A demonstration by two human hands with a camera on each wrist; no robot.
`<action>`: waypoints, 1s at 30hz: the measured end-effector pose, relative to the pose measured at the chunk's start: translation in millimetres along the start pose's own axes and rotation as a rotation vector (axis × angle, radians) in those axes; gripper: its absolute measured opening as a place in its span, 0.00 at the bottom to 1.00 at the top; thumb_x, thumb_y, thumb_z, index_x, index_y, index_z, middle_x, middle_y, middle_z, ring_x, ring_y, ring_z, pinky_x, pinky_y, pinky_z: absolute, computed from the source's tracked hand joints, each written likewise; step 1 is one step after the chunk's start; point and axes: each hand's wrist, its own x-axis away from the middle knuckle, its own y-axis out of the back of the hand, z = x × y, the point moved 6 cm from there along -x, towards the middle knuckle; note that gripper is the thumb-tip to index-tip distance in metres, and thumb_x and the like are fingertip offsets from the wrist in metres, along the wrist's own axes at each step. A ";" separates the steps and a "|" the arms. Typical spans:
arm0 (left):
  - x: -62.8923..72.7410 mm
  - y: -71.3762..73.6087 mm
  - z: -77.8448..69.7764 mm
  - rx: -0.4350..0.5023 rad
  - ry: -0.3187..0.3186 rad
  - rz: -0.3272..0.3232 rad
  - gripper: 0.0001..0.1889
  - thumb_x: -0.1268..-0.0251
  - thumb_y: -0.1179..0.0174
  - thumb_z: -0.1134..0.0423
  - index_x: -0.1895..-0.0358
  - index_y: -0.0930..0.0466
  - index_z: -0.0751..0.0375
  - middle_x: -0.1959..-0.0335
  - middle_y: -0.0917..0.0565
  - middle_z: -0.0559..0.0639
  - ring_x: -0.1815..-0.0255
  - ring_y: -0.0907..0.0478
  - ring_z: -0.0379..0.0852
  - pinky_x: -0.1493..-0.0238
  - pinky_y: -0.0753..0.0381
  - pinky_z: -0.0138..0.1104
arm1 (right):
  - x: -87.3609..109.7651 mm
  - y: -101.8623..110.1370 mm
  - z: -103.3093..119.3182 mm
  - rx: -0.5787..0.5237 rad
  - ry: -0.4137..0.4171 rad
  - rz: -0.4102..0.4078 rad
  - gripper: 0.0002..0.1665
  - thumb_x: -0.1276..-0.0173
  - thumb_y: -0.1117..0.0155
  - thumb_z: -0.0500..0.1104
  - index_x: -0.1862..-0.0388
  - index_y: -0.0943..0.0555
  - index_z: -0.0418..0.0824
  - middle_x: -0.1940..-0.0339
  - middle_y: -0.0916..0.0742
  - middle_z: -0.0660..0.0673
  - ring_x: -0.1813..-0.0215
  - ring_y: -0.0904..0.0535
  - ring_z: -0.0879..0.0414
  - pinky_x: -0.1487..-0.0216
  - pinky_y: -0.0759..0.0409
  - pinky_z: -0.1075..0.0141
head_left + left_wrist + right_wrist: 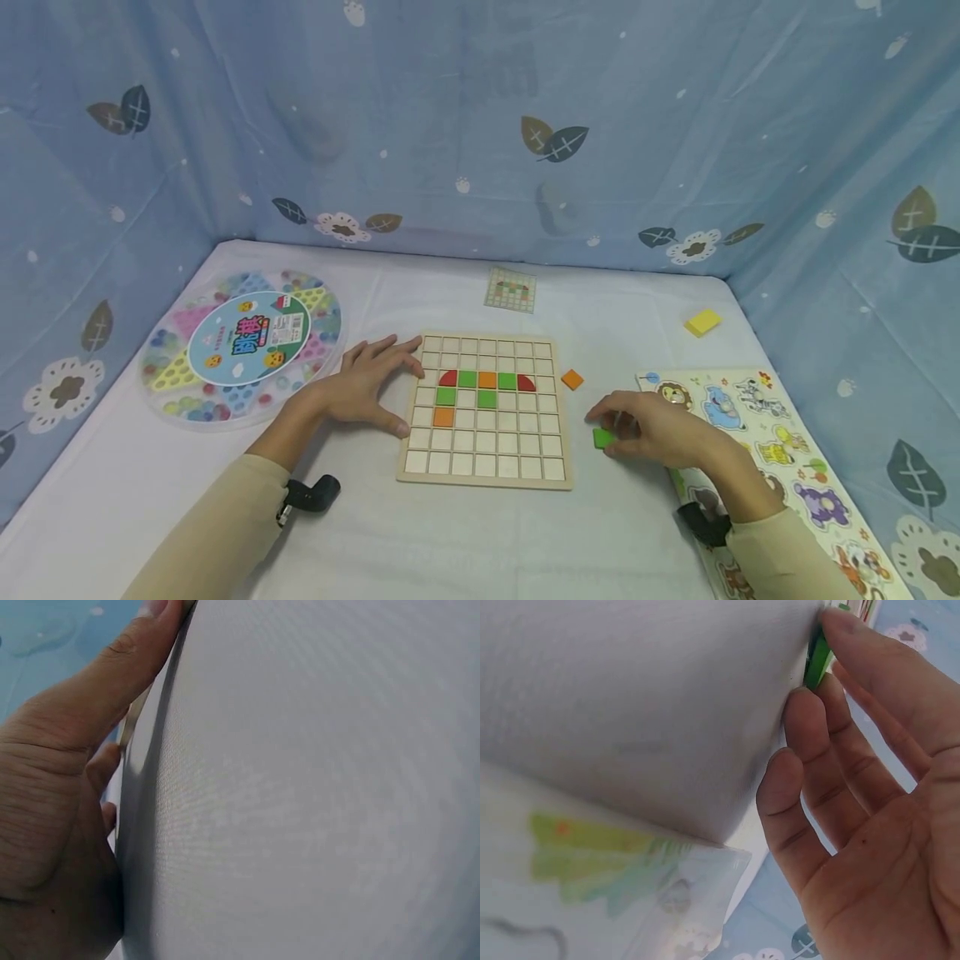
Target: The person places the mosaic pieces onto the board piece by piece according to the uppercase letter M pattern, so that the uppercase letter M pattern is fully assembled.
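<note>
A wooden grid board (pixel 483 481) lies flat on the white table. Green, orange and red pieces fill several of its squares, among them an orange tile (pixel 443 417) at lower left. My left hand (pixel 367 387) rests with spread fingers along the board's left edge, thumb and fingertips touching the frame; its wrist view shows the thumb (pixel 112 682) against that edge. Right of the board, my right hand (pixel 648 429) pinches a green square tile (pixel 602 438) low at the table. From the right wrist, the green tile (pixel 817 661) shows between thumb and fingers.
A loose orange tile (pixel 572 380) lies just right of the board. Behind it is a small pattern card (pixel 511 290). A round game box (pixel 247 342) stands left, an animal puzzle board (pixel 780 467) right, and a yellow block (pixel 702 322) at far right. Blue curtains surround the table.
</note>
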 end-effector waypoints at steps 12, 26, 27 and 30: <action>-0.1 -0.8 1.3 -0.004 0.002 -0.001 0.40 0.59 0.19 0.37 0.41 0.29 0.40 0.14 0.51 0.50 0.15 0.63 0.65 0.26 0.69 0.67 | -8.3 -1.3 -0.5 -0.100 0.042 -0.036 0.19 0.29 0.30 0.41 0.40 0.19 0.51 0.50 0.16 0.57 0.55 0.20 0.61 0.54 0.19 0.66; 1.1 1.2 -1.4 0.008 -0.012 -0.004 0.40 0.58 0.19 0.38 0.41 0.28 0.42 0.14 0.51 0.52 0.16 0.63 0.66 0.26 0.69 0.68 | -26.8 0.3 9.8 -0.147 0.138 -0.074 0.19 0.28 0.32 0.39 0.39 0.20 0.48 0.48 0.17 0.55 0.53 0.19 0.59 0.51 0.17 0.65; 0.9 1.1 -1.1 0.007 -0.011 -0.004 0.40 0.58 0.19 0.38 0.41 0.28 0.42 0.14 0.51 0.51 0.16 0.63 0.66 0.26 0.69 0.68 | -27.5 0.5 11.3 -0.152 0.148 -0.075 0.19 0.27 0.32 0.39 0.39 0.20 0.47 0.47 0.17 0.55 0.53 0.19 0.58 0.51 0.17 0.64; 0.6 0.5 -0.3 -0.001 -0.005 0.002 0.40 0.59 0.19 0.37 0.40 0.28 0.41 0.14 0.52 0.49 0.15 0.63 0.64 0.26 0.68 0.67 | -30.0 0.8 14.8 -0.163 0.169 -0.078 0.19 0.27 0.32 0.40 0.39 0.20 0.45 0.46 0.17 0.53 0.53 0.18 0.58 0.51 0.16 0.64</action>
